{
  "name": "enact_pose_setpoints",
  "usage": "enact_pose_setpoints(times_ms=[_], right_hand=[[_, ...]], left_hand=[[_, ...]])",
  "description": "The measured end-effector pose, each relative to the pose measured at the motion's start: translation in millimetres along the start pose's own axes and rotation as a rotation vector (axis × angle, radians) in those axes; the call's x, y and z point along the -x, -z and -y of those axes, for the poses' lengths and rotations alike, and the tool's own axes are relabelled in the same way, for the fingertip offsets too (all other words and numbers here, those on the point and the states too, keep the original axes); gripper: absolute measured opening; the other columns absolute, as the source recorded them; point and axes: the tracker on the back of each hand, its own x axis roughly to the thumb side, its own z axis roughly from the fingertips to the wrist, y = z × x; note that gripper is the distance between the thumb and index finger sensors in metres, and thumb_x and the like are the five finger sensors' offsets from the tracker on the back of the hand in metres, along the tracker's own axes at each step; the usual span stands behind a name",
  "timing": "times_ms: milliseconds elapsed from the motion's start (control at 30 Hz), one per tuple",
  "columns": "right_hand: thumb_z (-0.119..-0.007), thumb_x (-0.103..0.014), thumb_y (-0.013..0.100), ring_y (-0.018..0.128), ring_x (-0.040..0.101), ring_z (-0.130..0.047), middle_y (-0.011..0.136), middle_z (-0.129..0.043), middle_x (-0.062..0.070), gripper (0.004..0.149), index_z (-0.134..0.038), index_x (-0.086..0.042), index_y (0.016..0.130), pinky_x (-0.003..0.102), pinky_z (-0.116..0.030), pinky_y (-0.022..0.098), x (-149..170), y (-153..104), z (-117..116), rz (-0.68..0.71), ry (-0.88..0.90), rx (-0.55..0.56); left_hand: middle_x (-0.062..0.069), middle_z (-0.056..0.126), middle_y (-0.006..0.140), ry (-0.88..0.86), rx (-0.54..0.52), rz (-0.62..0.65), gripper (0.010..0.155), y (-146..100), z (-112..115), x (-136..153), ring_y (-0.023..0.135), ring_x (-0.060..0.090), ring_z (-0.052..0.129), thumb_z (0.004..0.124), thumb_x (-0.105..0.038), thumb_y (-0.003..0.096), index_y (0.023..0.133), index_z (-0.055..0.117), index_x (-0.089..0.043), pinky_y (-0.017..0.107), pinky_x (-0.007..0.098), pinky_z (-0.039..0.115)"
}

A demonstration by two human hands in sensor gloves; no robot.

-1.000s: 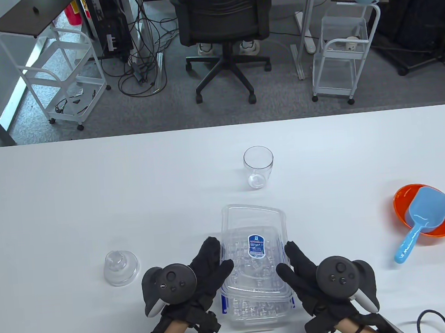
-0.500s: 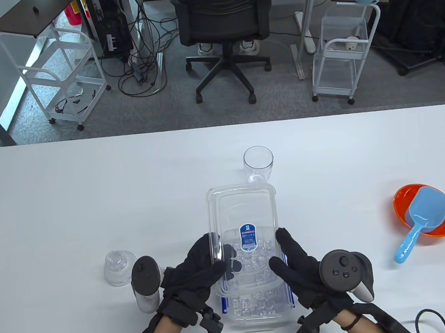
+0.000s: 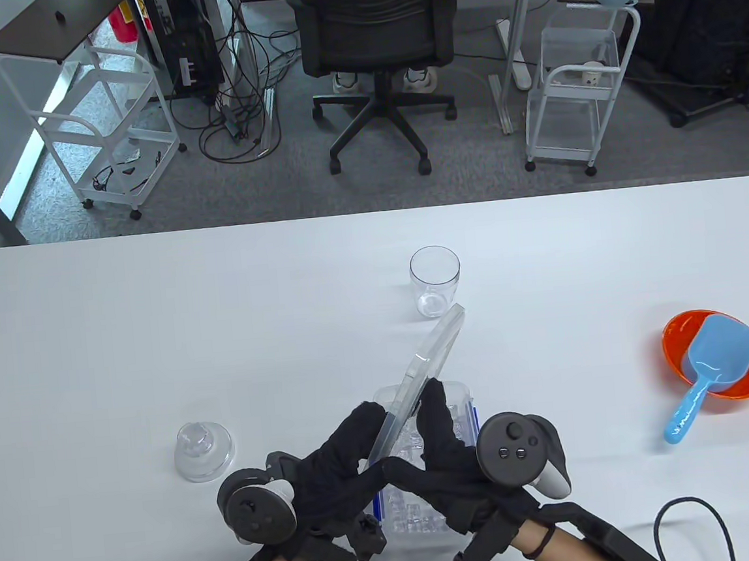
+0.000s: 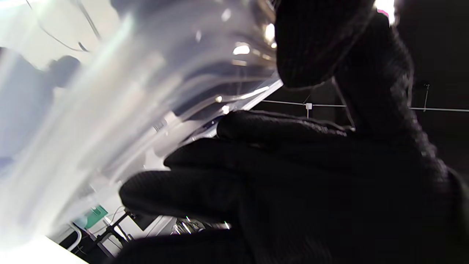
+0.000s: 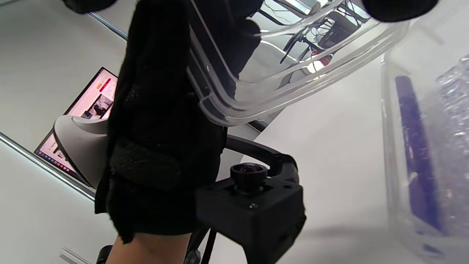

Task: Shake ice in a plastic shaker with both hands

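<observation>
Even, bright overhead light fills the table view, which is sharp throughout; the white worktop (image 3: 155, 313) carries only faint, soft shadows. Straight lines bow slightly toward the edges. The left wrist view is dim and heavily smeared, the clear lid (image 4: 110, 110) a pale streak with small glints. The right wrist view is brighter, with the near ice box (image 5: 428, 154) out of focus.

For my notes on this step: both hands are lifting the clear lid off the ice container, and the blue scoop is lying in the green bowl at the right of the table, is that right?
Not quite: the bowl is orange, not green, as the table view shows. The rest holds: the left hand and right hand hold the clear lid tilted above the ice container, and the blue scoop lies in that bowl.
</observation>
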Motion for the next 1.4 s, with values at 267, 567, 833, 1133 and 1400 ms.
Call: enact_pose_setpoints(times_ms=[267,567,833,1133,1400], right_hand=[[-0.058,-0.039,0.062,0.079,0.076,-0.053,0.1,-0.022,0.051,0.087,0.0,0.015,0.098,0.072,-0.071,0.048,-1.9,-9.5,-0.1,0.08,0.02,0.105],[-0.054,-0.018,0.06,0.07,0.052,-0.086,0.089,-0.061,0.035,0.06,-0.022,0.013,0.101,0.054,-0.084,0.047,-16.5,-26.7,19.6,0.051,-0.266,0.265],[-0.058,-0.017,0.06,0.06,0.038,-0.089,0.081,-0.068,0.024,0.058,-0.03,0.009,0.103,0.043,-0.085,0.039,-20.8,-49.9,59.7,-0.083,-0.382,0.386],[-0.063,-0.021,0.06,0.055,0.032,-0.092,0.08,-0.073,0.02,0.058,-0.039,0.003,0.106,0.039,-0.085,0.037,-4.7,-75.1,113.9,-0.402,-0.512,0.492],[-0.07,-0.021,0.057,0.05,0.03,-0.096,0.078,-0.078,0.019,0.06,-0.045,0.004,0.105,0.036,-0.088,0.033,32.9,-84.5,130.1,-0.673,-0.545,0.399]], left_hand=[[0.006,0.065,0.11,-0.081,0.204,0.097,0.08,2.5,8.6,0.0,0.098,0.029,0.074,0.077,-0.044,0.0547,0.109,0.034,-0.004,0.071,0.034,0.075],[0.011,0.066,0.108,-0.014,0.23,0.091,0.079,1.4,10.4,3.4,0.094,0.032,0.078,0.073,-0.046,0.0566,0.109,0.033,-0.001,0.069,0.037,0.075],[0.014,0.069,0.106,-0.035,0.184,0.026,0.077,0.4,5.2,13.5,0.092,0.034,0.08,0.072,-0.043,0.0575,0.109,0.036,0.001,0.067,0.039,0.075],[0.017,0.073,0.103,0.085,0.168,-0.033,0.074,-1.4,0.5,26.0,0.088,0.036,0.083,0.07,-0.042,0.0584,0.108,0.039,0.003,0.064,0.04,0.077],[0.018,0.077,0.1,0.165,0.199,-0.088,0.071,-5.3,-3.1,40.7,0.084,0.038,0.087,0.069,-0.04,0.0588,0.107,0.044,0.005,0.061,0.04,0.079]])
